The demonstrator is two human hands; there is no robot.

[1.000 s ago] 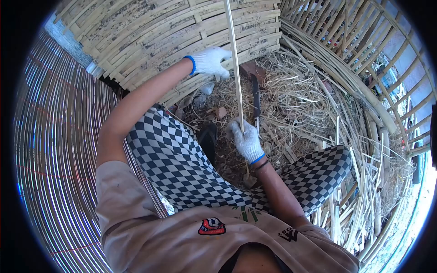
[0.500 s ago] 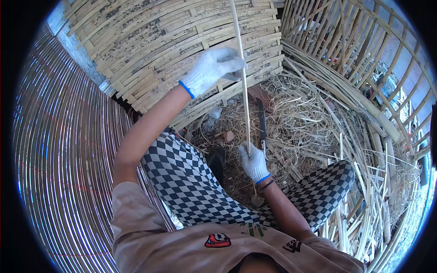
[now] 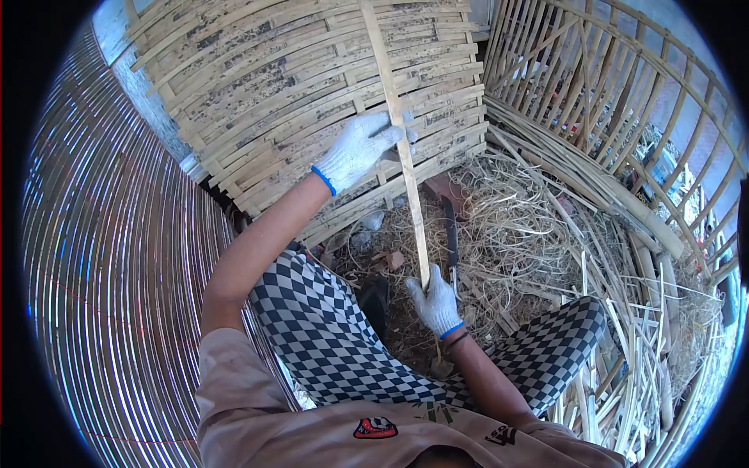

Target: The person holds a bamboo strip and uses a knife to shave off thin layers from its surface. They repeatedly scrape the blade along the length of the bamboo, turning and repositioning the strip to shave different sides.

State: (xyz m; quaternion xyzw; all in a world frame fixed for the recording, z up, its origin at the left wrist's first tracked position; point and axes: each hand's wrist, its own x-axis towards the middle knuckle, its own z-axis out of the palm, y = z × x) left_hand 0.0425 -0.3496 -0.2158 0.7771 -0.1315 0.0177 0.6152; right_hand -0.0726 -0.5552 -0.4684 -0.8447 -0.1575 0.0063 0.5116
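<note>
A long pale bamboo strip (image 3: 412,187) runs from the top of the view down between my knees, its broad face showing. My left hand (image 3: 367,148), in a white glove with a blue cuff, has its fingers round the strip at mid-length. Lower down, my gloved right hand (image 3: 437,303) grips the strip near its lower end. Just beyond my right hand, a long dark blade (image 3: 451,234) lies on the shavings.
Behind the strip stands a woven bamboo panel (image 3: 257,93). Curly shavings (image 3: 515,218) cover the ground. A slatted bamboo frame (image 3: 577,86) is at upper right, split strips (image 3: 640,359) at lower right. A brick piece (image 3: 445,191) lies near the panel.
The strip has turned to show its broad face, and its upper end has shifted left. My left hand has moved slightly down and left; my right hand sits slightly lower.
</note>
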